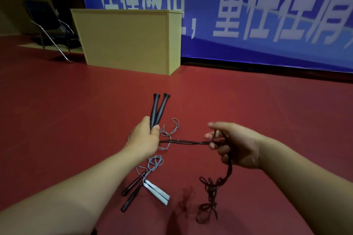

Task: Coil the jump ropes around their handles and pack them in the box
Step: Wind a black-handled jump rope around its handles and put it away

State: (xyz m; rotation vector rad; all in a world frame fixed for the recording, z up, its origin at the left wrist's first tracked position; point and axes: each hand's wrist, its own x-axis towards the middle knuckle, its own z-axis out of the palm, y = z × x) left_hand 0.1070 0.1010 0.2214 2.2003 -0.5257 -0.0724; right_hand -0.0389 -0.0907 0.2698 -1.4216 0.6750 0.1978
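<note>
Just below the middle of the frame, the left hand (146,136) grips a pair of slim black tapered jump-rope handles (158,109), fingers curled round their lower ends. Their long axis runs up and slightly right, tips pointing at the pale wooden box (126,40) in the upper left. From that fist the dark maroon cord (186,142) stretches rightward to the right hand (234,145), whose curled fingers hold it while the tangled slack hangs toward the lower right. Winding probably falls to the right hand, carrying cord leftward across the handles' axis.
</note>
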